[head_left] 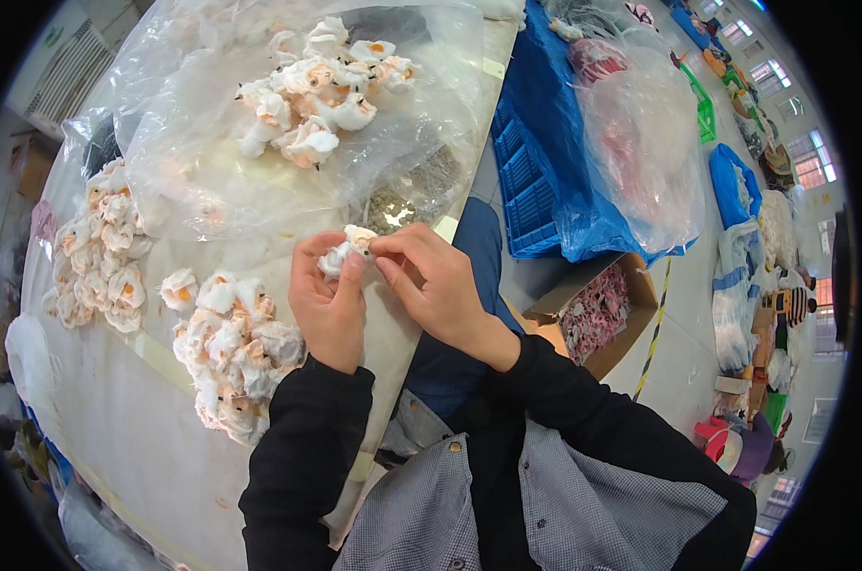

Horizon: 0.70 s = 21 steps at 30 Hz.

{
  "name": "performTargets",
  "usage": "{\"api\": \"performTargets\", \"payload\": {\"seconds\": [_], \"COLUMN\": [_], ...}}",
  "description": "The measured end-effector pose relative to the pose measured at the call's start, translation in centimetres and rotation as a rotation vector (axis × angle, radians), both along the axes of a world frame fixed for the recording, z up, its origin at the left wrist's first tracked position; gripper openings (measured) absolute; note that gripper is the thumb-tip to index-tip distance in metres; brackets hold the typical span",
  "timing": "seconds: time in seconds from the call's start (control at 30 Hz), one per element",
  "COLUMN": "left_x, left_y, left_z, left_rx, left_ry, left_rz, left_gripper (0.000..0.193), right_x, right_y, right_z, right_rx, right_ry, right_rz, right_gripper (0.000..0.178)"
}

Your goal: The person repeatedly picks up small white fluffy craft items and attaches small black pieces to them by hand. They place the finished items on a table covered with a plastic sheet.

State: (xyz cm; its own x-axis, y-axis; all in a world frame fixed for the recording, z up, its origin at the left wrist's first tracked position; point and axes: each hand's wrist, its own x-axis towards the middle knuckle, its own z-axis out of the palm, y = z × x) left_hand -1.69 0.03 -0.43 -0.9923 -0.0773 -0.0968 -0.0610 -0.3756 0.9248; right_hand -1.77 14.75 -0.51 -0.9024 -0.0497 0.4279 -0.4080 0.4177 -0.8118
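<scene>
Between my hands is a small white and cream plush piece with a dark dot on it. The thumb and fingers of my left hand are closed around its lower part. My right hand pinches its right side with thumb and forefinger. Right below and left of my hands lies a heap of similar white plush pieces, some with orange spots. Another heap of plush pieces sits at the table's left. Beyond my hands, more plush pieces rest on a clear plastic bag.
The pale table ends in an edge beside my lap. To the right stands a blue crate lined with blue plastic, holding bagged pinkish material. Near my leg is a cardboard box of pink scraps. Bags and a person are farther right.
</scene>
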Motion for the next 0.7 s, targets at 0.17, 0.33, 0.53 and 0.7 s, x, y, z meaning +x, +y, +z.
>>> {"api": "performTargets", "payload": {"seconds": [0.17, 0.33, 0.53, 0.7], "left_x": [0.4, 0.2, 0.3, 0.4], "left_y": [-0.2, -0.1, 0.1, 0.1], "left_z": [-0.3, -0.3, 0.2, -0.1], "left_rx": [-0.024, -0.036, 0.03, 0.053], "left_ry": [-0.013, -0.012, -0.048, -0.067], "left_rz": [-0.043, -0.046, -0.108, -0.155], "left_gripper": [0.025, 0.024, 0.023, 0.024], "right_x": [0.3, 0.4, 0.0, -0.4], "right_y": [0.2, 0.6, 0.8, 1.1], "right_z": [-0.1, -0.1, 0.2, -0.7], "right_rx": [-0.019, -0.064, -0.407, -0.48], "right_ry": [-0.092, -0.121, -0.324, -0.435], "right_rz": [0.016, 0.04, 0.104, 0.148], "right_gripper": [0.021, 0.026, 0.027, 0.016]}}
